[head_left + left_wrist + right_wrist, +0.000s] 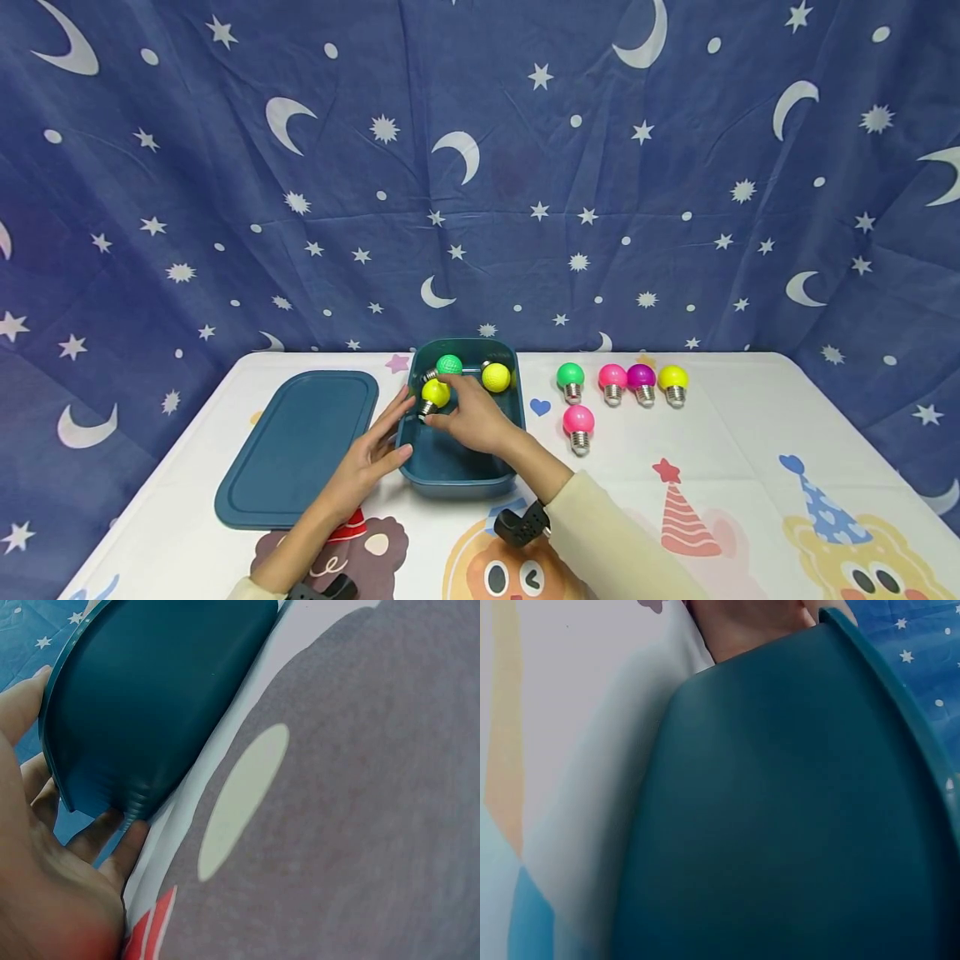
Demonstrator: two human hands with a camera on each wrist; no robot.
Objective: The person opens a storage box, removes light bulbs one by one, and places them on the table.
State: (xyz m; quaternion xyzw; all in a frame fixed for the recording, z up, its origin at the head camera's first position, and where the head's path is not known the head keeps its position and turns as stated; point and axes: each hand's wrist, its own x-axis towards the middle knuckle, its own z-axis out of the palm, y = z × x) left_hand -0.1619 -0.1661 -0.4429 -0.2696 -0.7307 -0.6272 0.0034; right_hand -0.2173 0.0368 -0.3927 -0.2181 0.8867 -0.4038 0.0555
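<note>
A dark teal box (459,482) stands on the table. My right hand (476,417) reaches into it and holds a yellow light bulb (435,392) between thumb and fingers, the bulb's metal base toward the thumb. Beside that bulb lie a green bulb (449,364) and another yellow bulb (496,377) inside the box. My left hand (363,471) rests against the box's left side, fingers extended along the wall. The left wrist view shows its fingertips at the teal wall (157,697). In the right wrist view the box wall (780,802) hides the right hand.
The teal lid (300,450) lies flat to the left of the box. Right of the box are a green bulb (570,375), pink bulbs (612,377) (578,419), a purple bulb (641,377) and a yellow bulb (672,377). A starry blue cloth (480,225) hangs behind the table.
</note>
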